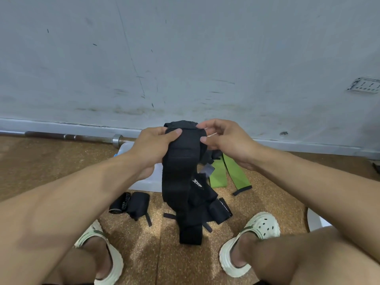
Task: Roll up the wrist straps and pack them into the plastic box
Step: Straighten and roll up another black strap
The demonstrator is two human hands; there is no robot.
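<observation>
A person sits facing a scuffed white wall (185, 58), holding a long black wrist strap (181, 171) up at centre frame. The left hand (153, 147) grips its upper end, thumb pressed on the front; the right hand (222, 138) pinches the top edge at one o'clock. The strap hangs down between pale clogs (253, 241) onto a cork floor (41, 161). The plastic box (148, 182) sits behind the left wrist at ten o'clock. Rolled black straps (131, 204) lie at eight o'clock, green straps (228, 173) at three o'clock. A barbell (72, 137) lies along the wall.
</observation>
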